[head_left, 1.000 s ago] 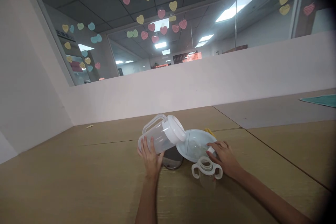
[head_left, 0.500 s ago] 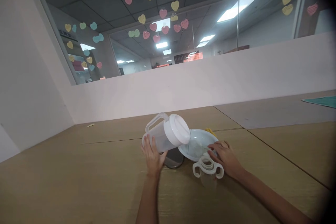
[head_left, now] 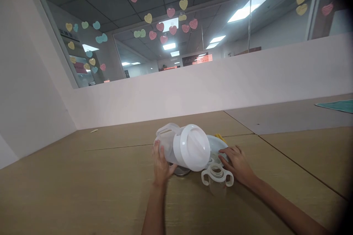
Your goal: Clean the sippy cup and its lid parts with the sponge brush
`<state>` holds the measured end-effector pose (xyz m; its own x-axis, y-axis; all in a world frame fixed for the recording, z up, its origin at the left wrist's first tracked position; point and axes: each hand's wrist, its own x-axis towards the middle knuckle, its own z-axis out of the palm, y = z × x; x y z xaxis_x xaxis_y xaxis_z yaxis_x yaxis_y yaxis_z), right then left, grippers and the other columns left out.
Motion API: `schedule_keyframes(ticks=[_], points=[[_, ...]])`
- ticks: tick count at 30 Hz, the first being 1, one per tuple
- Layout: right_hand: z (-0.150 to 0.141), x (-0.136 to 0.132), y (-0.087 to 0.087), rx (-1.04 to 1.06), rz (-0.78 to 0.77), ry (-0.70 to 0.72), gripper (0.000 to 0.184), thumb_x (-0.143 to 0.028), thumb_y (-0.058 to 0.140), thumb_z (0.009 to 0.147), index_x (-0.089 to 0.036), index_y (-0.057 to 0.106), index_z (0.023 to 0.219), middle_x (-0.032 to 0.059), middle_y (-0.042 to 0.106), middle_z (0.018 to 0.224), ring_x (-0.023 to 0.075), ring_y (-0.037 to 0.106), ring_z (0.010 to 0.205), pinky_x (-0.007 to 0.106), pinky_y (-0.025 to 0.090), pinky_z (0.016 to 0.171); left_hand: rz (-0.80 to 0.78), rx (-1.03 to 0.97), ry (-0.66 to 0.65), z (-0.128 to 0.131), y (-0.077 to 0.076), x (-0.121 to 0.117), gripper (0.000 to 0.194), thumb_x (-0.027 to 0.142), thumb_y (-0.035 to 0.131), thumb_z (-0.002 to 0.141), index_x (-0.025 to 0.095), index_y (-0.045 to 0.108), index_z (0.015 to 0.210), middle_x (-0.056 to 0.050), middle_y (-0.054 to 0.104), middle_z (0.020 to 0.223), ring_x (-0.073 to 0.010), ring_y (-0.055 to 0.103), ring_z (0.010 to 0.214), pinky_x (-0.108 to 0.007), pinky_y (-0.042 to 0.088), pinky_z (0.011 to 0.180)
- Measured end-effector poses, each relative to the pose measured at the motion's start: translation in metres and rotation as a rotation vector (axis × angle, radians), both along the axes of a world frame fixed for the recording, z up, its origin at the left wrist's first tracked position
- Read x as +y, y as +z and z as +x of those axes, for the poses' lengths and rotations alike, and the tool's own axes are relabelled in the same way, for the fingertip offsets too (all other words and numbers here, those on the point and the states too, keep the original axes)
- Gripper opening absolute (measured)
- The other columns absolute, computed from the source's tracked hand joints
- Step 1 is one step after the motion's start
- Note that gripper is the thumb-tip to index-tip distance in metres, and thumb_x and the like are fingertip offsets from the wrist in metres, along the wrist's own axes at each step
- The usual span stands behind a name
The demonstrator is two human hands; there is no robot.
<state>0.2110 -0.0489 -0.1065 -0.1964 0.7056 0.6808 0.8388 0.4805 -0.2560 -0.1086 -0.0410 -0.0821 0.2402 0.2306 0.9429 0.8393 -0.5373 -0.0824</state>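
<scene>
In the head view, my left hand (head_left: 162, 165) is closed around the lower body of a clear plastic pitcher (head_left: 167, 150) with a white lid. The pitcher lies tilted, its lid toward the right, and covers part of a pale blue bowl (head_left: 219, 143). My right hand (head_left: 237, 161) rests at the bowl's right side, fingers bent and apart, with nothing visible between them. Just below stands a clear bottle (head_left: 217, 187) with a white two-handled collar and an open top. A round metallic object (head_left: 182, 171) shows partly under the pitcher.
Something yellow (head_left: 220, 138) shows behind the bowl. A teal cloth (head_left: 338, 105) lies at the table's far right, and a small pale piece (head_left: 94, 130) at the far left. A white wall (head_left: 176, 97) with a window above borders the wooden table (head_left: 96, 191).
The pitcher has swung right and tilted further, its lid now more toward me and over the bowl. My left hand moved slightly with it. My right hand has hardly moved.
</scene>
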Motion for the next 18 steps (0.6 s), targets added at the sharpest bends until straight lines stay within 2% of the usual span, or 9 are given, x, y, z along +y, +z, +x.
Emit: schedule_keyframes(ticks=[5, 12, 18], points=[[-0.0002, -0.0029, 0.0039, 0.005, 0.023, -0.013, 0.028, -0.039, 0.041, 0.089, -0.021, 0.06, 0.095, 0.0052, 0.067, 0.093, 0.0221, 0.057, 0.093, 0.05, 0.026, 0.098, -0.011, 0.019, -0.043, 0.001, 0.0001, -0.0003, 0.103, 0.04, 0.069, 0.07, 0.017, 0.001, 0.144, -0.026, 0.019, 0.144, -0.0397, 0.02, 0.135, -0.063, 0.029, 0.1], [-0.0008, -0.0024, 0.0045, 0.015, 0.034, -0.031, 0.026, -0.038, 0.041, 0.089, -0.021, 0.06, 0.094, 0.0051, 0.067, 0.092, 0.0221, 0.058, 0.093, 0.05, 0.026, 0.099, -0.005, 0.019, -0.036, 0.0001, 0.001, -0.0001, 0.1, 0.038, 0.068, 0.071, 0.018, 0.002, 0.144, -0.025, 0.019, 0.145, -0.0388, 0.021, 0.135, -0.062, 0.031, 0.099], [-0.0008, -0.0034, 0.0044, 0.004, 0.033, -0.023, 0.025, -0.037, 0.042, 0.089, -0.021, 0.059, 0.094, 0.0047, 0.067, 0.091, 0.0215, 0.057, 0.092, 0.051, 0.025, 0.099, -0.004, 0.044, -0.045, 0.0002, -0.0012, 0.0021, 0.103, 0.046, 0.068, 0.069, 0.019, 0.003, 0.144, -0.025, 0.019, 0.145, -0.0401, 0.022, 0.134, -0.063, 0.03, 0.099]])
